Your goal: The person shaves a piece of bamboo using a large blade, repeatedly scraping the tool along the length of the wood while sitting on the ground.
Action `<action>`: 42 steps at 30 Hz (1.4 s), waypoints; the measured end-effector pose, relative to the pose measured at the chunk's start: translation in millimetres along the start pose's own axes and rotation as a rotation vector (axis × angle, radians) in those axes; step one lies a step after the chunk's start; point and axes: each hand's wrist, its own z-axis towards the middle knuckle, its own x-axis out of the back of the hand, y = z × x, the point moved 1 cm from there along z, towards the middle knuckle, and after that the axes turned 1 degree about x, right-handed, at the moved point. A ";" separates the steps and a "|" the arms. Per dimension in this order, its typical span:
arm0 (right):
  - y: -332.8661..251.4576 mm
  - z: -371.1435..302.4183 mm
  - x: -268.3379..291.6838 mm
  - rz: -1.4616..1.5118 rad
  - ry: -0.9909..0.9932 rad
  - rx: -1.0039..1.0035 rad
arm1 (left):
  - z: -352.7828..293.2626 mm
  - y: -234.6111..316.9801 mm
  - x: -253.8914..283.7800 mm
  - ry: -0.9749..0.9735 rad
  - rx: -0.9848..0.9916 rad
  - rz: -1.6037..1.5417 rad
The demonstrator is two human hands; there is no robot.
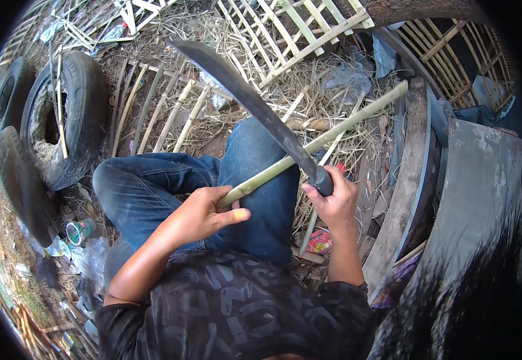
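Over the blue jeans point(147, 180), the left hand point(198, 215) was curled round the near end of a green bamboo strip point(357, 122), thumb stretched out, while the right hand point(337, 201) firmly gripped a machete point(243, 101), its blade crossing the strip

1. Bamboo strip point(351, 123): slender, pale green, jointed near its lower end; slanted, far end rightward;
2. Machete point(249, 102): long dark blade, black handle; slanted, tip far left; crosses over strip.
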 end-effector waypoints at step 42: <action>115.3 38.8 152.7 -0.794 0.471 -0.474 | -15.6 -21.8 -8.6 0.284 -0.237 0.225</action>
